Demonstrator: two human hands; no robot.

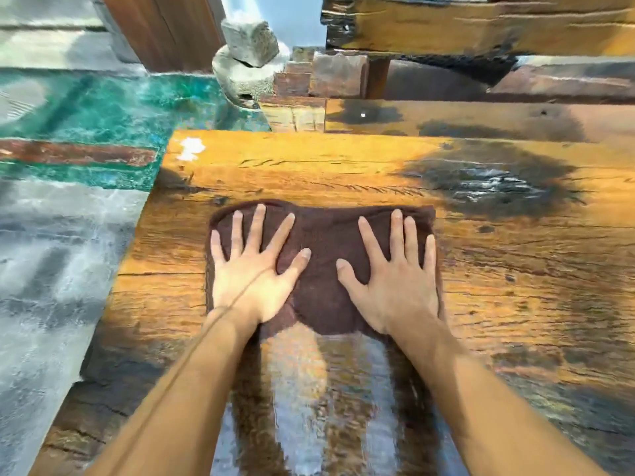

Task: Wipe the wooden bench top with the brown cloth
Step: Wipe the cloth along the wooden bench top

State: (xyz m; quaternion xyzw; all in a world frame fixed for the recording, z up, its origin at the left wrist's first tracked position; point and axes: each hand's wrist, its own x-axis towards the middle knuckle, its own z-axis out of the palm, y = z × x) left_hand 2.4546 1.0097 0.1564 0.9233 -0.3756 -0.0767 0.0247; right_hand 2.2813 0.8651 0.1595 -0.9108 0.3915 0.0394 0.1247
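Observation:
A brown cloth (321, 273) lies spread flat on the wooden bench top (515, 269), near the middle of the view. My left hand (252, 269) presses on the cloth's left half with fingers straight and spread. My right hand (395, 273) presses on its right half the same way. Both palms lie flat on the fabric. The bench is orange-brown planking with dark stains and a glossy, wet-looking strip (309, 389) between my forearms, nearer to me than the cloth.
The bench's left edge (137, 262) drops to a grey and green floor (68, 218). Stone blocks (247, 60) and bricks (336, 75) stand beyond the far edge. A heavy timber beam (481, 25) crosses the upper right. A dark blotch (491, 180) marks the wood far right.

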